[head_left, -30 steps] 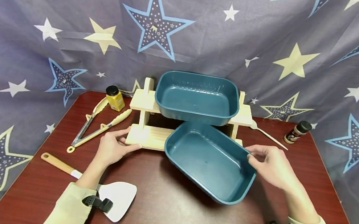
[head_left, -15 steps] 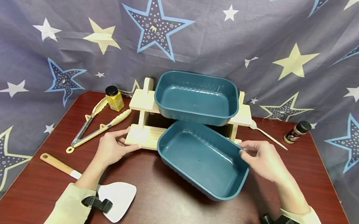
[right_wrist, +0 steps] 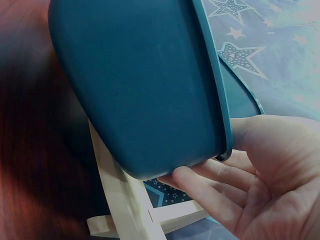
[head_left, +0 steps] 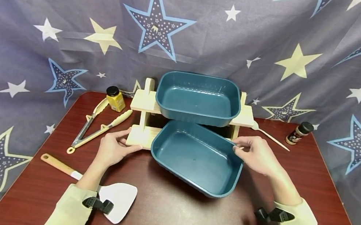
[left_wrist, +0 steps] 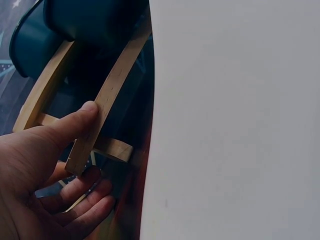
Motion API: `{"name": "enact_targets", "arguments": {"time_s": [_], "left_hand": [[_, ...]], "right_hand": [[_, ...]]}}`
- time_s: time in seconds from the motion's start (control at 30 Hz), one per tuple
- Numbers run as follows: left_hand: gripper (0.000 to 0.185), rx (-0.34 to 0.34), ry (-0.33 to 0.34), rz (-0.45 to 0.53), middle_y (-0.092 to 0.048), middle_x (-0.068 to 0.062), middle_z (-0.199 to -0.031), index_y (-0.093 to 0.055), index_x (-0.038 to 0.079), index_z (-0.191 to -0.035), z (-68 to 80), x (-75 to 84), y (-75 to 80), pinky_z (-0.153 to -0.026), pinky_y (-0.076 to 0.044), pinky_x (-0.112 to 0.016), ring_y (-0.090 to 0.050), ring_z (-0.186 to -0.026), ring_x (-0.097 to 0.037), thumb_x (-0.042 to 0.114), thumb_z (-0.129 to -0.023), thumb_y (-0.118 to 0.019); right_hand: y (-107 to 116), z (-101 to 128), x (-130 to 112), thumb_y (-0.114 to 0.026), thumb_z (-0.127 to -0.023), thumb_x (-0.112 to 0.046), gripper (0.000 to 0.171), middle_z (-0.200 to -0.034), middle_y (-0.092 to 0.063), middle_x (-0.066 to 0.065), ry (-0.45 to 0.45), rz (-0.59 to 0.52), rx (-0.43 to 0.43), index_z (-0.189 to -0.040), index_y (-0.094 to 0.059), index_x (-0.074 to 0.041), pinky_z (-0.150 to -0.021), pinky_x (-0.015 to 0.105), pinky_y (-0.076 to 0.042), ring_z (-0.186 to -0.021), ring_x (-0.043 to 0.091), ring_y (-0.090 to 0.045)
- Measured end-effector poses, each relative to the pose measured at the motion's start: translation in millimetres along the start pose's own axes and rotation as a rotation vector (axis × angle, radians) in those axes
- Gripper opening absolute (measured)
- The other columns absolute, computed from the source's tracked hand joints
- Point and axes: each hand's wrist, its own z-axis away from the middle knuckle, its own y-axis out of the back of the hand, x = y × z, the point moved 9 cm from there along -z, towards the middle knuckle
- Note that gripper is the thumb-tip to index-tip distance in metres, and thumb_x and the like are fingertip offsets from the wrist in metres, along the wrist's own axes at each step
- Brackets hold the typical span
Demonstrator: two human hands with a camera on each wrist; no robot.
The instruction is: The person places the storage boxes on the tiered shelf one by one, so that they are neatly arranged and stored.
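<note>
Our left hand [head_left: 112, 149] gripped the wooden rack [head_left: 141, 136] at its lower left corner, thumb over the edge, apparently steadying it. Our right hand [head_left: 256, 155] pinched the rim of the lower teal tub [head_left: 195, 157], tilted half under the upper tub [head_left: 198, 98]; it had slid leftward, further into the rack.

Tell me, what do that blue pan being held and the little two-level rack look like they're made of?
The lower blue pan looks like coated metal or hard plastic: a smooth, satin teal skin with soft glare and a thin rolled rim. I can't tell which. The rack looks like bare, pale wood: visible grain, a matte surface and squared slats.
</note>
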Motion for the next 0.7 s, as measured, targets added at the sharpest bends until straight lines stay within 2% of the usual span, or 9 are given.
{"name": "enact_targets", "arguments": {"time_s": [0.17, 0.4, 0.7], "left_hand": [[0.084, -0.007, 0.007, 0.001, -0.080, -0.012, -0.088, -0.067, 0.011, -0.145, 0.2, -0.3, 0.7, -0.065, -0.051, -0.021, -0.070, -0.073, -0.011, 0.044, -0.075, -0.098], [0.085, -0.005, -0.001, 0.013, -0.080, -0.012, -0.087, -0.067, 0.011, -0.145, 0.1, 0.9, 0.0, -0.064, -0.051, -0.020, -0.070, -0.070, -0.010, 0.044, -0.074, -0.099], [0.085, -0.004, 0.003, 0.007, -0.080, -0.012, -0.088, -0.066, 0.011, -0.146, 0.7, 0.4, 0.3, -0.063, -0.051, -0.021, -0.069, -0.070, -0.010, 0.043, -0.075, -0.098]], "right_hand": [[-5, -7, 1, -0.068, -0.100, -0.007, 0.021, -0.100, -0.082, 0.013, -0.015, -0.064, -0.014, -0.117, -0.081, -0.007, -0.057, 0.028, -0.056, -0.058, 0.011, -0.071], [-7, -17, 5, -0.072, -0.100, -0.012, 0.018, -0.102, -0.083, 0.010, -0.020, -0.063, 0.054, -0.115, -0.083, -0.010, -0.069, 0.021, -0.055, -0.083, 0.005, -0.073], [-10, -26, 12, -0.073, -0.099, -0.016, 0.017, -0.101, -0.083, 0.010, -0.042, -0.095, 0.171, -0.111, -0.084, -0.010, -0.065, 0.018, -0.052, -0.077, -0.005, -0.069]]}}
